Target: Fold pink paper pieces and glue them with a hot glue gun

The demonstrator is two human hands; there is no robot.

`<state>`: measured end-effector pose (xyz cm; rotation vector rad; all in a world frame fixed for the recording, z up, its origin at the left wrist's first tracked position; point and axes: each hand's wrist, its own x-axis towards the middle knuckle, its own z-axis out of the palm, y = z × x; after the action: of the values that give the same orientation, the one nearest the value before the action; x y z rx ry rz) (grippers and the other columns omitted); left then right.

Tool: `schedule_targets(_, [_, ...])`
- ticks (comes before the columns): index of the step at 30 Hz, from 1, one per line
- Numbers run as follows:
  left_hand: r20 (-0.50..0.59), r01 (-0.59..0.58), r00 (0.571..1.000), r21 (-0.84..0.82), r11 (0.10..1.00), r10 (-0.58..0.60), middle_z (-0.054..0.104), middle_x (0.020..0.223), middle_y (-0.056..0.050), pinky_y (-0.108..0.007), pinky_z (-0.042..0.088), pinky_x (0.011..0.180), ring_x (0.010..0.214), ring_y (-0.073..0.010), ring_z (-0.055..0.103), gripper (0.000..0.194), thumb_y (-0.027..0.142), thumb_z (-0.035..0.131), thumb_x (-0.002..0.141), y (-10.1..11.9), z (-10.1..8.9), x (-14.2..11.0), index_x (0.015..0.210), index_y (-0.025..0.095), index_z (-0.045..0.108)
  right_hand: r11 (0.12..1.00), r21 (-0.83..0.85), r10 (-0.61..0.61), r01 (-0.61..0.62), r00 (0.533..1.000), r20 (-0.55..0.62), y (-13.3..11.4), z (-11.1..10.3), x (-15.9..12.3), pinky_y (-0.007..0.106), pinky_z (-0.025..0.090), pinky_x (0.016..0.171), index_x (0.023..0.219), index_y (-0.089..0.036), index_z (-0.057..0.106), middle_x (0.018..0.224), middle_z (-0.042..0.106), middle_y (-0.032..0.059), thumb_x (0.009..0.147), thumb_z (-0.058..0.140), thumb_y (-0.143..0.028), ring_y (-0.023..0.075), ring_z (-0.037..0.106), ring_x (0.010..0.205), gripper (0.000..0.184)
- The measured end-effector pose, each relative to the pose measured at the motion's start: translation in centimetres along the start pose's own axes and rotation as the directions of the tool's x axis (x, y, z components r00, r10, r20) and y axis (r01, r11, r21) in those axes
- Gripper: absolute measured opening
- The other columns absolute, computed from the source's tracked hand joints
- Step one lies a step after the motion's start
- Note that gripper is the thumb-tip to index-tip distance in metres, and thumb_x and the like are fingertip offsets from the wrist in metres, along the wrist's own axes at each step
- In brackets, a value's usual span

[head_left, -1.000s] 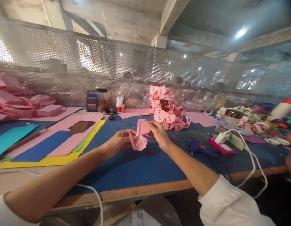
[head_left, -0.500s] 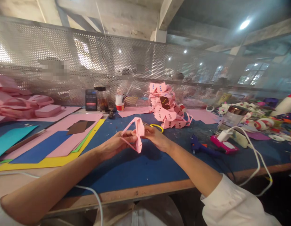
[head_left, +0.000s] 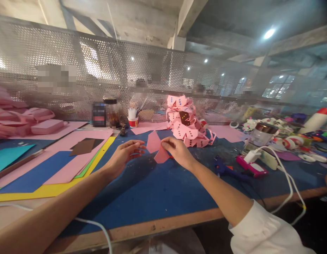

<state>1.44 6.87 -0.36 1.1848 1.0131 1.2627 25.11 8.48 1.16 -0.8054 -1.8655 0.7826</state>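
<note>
Between thumb and fingers, my right hand [head_left: 176,150] pinches a folded pink paper bow [head_left: 154,141] at its narrow middle, held above the blue work mat [head_left: 147,190]. My left hand [head_left: 126,155] is just left of the bow, apart from it, with fingers spread and nothing in them. Behind my right hand stands a stack of pink paper bows [head_left: 186,132] with blue and brown squares stuck on them. A bit of something red shows beside my right fingers, mostly hidden.
Coloured paper sheets [head_left: 86,176] lie at left, near a heap of pink paper pieces [head_left: 23,120]. To the right are a blue glue gun [head_left: 229,167], a pink power strip [head_left: 252,166] with a white cable, and a lidded jar [head_left: 261,135]. A perforated metal screen [head_left: 110,77] rises behind.
My left hand has let go of the pink paper bow and drawn back to the left, fingers opening. The bow has been turned and stays in my right hand.
</note>
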Motion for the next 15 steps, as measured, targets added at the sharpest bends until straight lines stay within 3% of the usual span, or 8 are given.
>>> schedule_targets(7, [-0.014,-0.049,0.999,0.03,0.998,0.05,0.069,0.106,-0.008,-0.031,0.05,0.082,0.097,-0.0219,0.064,0.036,0.048,0.062,0.085,0.2,0.0,-0.2,0.105,0.02,0.07,0.974,-0.218,-0.054,0.067,0.996,0.065,-0.1,0.6,-0.1,0.033,0.046,0.082,0.094,-0.024,0.072,0.096,0.071,0.0043,0.092,0.056,-0.033,0.0192,0.064,0.086,0.019])
schedule_targets(11, [0.016,-0.126,0.992,0.174,0.977,0.125,0.066,0.123,-0.007,-0.031,0.045,0.093,0.118,-0.0256,0.055,0.034,0.046,0.064,0.084,0.7,0.4,-0.4,0.109,0.024,0.071,0.947,-0.288,-0.114,0.14,0.988,0.106,0.4,1.1,-0.2,0.035,0.042,0.084,0.088,-0.025,0.073,0.087,0.071,0.0037,0.092,0.058,-0.03,0.019,0.062,0.081,0.017])
schedule_targets(15, [0.125,-0.134,0.988,0.373,0.918,0.094,0.069,0.116,-0.005,-0.031,0.043,0.095,0.114,-0.026,0.057,0.027,0.044,0.068,0.082,0.6,0.4,-0.4,0.099,0.024,0.074,0.947,-0.299,-0.087,0.117,0.99,0.111,1.1,1.4,-0.6,0.037,0.041,0.084,0.088,-0.026,0.073,0.085,0.07,0.0035,0.092,0.058,-0.03,0.0194,0.061,0.08,0.017])
